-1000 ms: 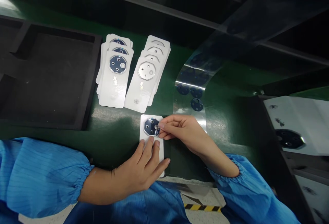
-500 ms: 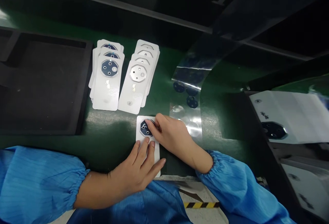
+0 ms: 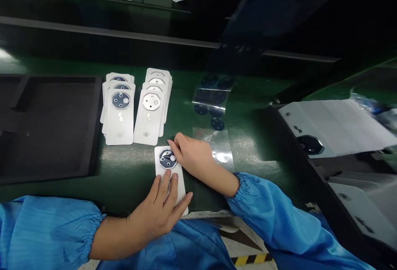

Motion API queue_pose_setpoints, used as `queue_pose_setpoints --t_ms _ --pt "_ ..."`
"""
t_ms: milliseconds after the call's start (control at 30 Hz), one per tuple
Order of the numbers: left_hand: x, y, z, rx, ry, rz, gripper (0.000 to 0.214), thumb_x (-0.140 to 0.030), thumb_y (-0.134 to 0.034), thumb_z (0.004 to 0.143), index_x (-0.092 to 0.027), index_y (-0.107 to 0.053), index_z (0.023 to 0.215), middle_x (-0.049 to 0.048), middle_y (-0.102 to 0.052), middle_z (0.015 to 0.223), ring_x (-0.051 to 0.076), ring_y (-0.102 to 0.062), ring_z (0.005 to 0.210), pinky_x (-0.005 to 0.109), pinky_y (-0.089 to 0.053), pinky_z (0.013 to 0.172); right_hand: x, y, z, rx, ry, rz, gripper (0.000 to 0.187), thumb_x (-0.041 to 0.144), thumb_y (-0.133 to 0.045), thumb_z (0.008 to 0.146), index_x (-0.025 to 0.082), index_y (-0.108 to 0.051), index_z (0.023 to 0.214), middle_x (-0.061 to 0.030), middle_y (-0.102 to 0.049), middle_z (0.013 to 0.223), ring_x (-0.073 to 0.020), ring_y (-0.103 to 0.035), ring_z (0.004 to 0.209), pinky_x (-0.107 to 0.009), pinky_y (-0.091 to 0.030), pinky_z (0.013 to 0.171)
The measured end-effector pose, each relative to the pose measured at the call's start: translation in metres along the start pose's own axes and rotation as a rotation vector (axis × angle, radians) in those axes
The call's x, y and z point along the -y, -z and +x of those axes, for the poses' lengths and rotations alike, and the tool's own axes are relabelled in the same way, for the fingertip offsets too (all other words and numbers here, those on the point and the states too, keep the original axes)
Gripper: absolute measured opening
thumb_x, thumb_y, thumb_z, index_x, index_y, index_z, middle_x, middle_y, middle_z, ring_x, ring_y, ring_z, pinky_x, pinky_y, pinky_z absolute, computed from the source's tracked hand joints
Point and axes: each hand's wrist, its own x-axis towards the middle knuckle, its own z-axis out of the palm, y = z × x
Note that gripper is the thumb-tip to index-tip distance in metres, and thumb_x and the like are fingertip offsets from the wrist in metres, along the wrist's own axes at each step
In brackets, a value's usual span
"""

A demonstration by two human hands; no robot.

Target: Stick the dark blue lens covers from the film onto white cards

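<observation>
A white phone back cover (image 3: pixel 180 183) lies at the table's front edge, with a dark blue octagonal camera area (image 3: pixel 168 159) near its top. My left hand (image 3: pixel 161 208) rests on its lower part, fingers spread flat. Beside the octagon's upper right is my right hand (image 3: pixel 195 154), its fingers curled and the thumb tip near the cover's top edge. Whatever may be between those fingers is hidden. A clear film strip (image 3: pixel 228 146) with dark round stickers (image 3: pixel 217 124) lies to the right of that hand.
Two overlapping stacks stand beyond my hands: covers with dark octagons (image 3: pixel 119 129) and covers with white octagons (image 3: pixel 147 123). A black tray (image 3: pixel 52 137) is at the left. On the right, a black box (image 3: pixel 279 137) holds more covers (image 3: pixel 350 195), with a white cover (image 3: pixel 328 125) on top.
My right thumb has moved off the dark octagon to its upper right edge. My left hand stays on the cover. The camera view has shifted, showing more of the far side.
</observation>
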Motion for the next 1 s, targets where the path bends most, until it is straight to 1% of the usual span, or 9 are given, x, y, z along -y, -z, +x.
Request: queue_pose_setpoints --t_ms 100,200,333,400,467,667,833,900,1000 --pt "0.001 0.001 0.001 -0.005 -0.013 0.014 0.055 -0.033 -0.059 0.097 -0.012 -0.045 0.146 0.0251 -0.065 0.127 0.041 -0.065 0.118 0.056 -0.049 0.099 -0.014 0.006 0.005 -0.014 -0.058 0.053 0.029 0.037 -0.044 0.105 0.020 -0.055 0.084 -0.0043 -0.067 0.074 -0.0185 -0.059 0.060 -0.030 -0.016 0.051" --pt "0.001 0.001 0.001 -0.005 -0.022 0.027 0.053 -0.030 -0.058 0.098 -0.012 -0.046 0.145 0.0256 -0.065 0.127 0.041 -0.064 0.119 0.056 -0.049 0.099 -0.024 0.010 0.006 -0.070 -0.055 0.229 0.027 0.037 -0.050 0.102 0.021 -0.053 0.081 -0.0006 -0.062 0.068 -0.0167 -0.056 0.059 -0.028 -0.025 0.053" --pt "0.002 0.002 0.001 0.013 -0.034 0.040 0.051 -0.027 -0.056 0.098 -0.011 -0.045 0.145 0.0270 -0.063 0.129 0.042 -0.063 0.120 0.058 -0.049 0.099 -0.023 0.008 0.003 -0.105 0.217 0.400 0.024 0.041 -0.064 0.095 0.021 -0.056 0.084 -0.0012 -0.061 0.079 -0.0183 -0.055 0.077 -0.028 -0.037 0.063" --pt "0.001 0.001 0.001 0.015 -0.034 0.044 0.051 -0.026 -0.056 0.098 -0.012 -0.044 0.146 0.0271 -0.063 0.129 0.042 -0.063 0.120 0.058 -0.049 0.098 -0.019 0.007 0.001 -0.095 0.356 0.406 0.021 0.039 -0.064 0.096 0.020 -0.059 0.090 -0.0044 -0.062 0.090 -0.0203 -0.052 0.087 -0.030 -0.041 0.071" --pt "0.001 0.001 0.001 0.015 -0.028 0.050 0.051 -0.026 -0.055 0.098 -0.012 -0.043 0.146 0.0264 -0.063 0.129 0.041 -0.063 0.121 0.057 -0.050 0.098 -0.018 0.007 0.000 -0.062 0.409 0.436 0.018 0.036 -0.062 0.097 0.019 -0.060 0.093 -0.0055 -0.061 0.096 -0.0204 -0.050 0.090 -0.032 -0.042 0.078" --pt "0.001 0.000 0.001 -0.005 -0.022 0.043 0.052 -0.026 -0.057 0.098 -0.011 -0.043 0.146 0.0266 -0.064 0.127 0.041 -0.064 0.119 0.057 -0.052 0.097 -0.016 0.012 0.001 0.054 0.344 0.510 0.030 0.041 -0.078 0.084 0.021 -0.062 0.100 -0.0041 -0.058 0.102 -0.0226 -0.048 0.096 -0.037 -0.042 0.087" --pt "0.000 -0.002 0.000 0.005 -0.024 0.034 0.055 -0.027 -0.059 0.097 -0.011 -0.043 0.147 0.0285 -0.062 0.129 0.043 -0.063 0.121 0.058 -0.051 0.097 -0.014 0.008 0.004 0.002 0.324 0.505 0.010 0.029 -0.065 0.096 0.020 -0.063 0.092 -0.0029 -0.059 0.091 -0.0200 -0.048 0.089 -0.034 -0.040 0.084" --pt "-0.001 -0.003 -0.002 0.016 -0.027 0.033 0.057 -0.027 -0.059 0.098 -0.011 -0.040 0.149 0.0298 -0.060 0.131 0.043 -0.062 0.122 0.059 -0.048 0.099 -0.013 0.009 0.004 -0.004 0.313 0.513 0.008 0.027 -0.065 0.095 0.020 -0.064 0.092 -0.0027 -0.059 0.091 -0.0200 -0.048 0.089 -0.034 -0.040 0.085" --pt "-0.001 -0.003 -0.003 0.035 -0.031 0.036 0.057 -0.027 -0.057 0.099 -0.011 -0.038 0.150 0.0306 -0.058 0.135 0.042 -0.060 0.124 0.060 -0.046 0.101 -0.011 0.013 0.003 0.052 0.295 0.541 0.015 0.032 -0.075 0.087 0.022 -0.065 0.093 -0.0025 -0.058 0.095 -0.0214 -0.048 0.093 -0.036 -0.040 0.088"
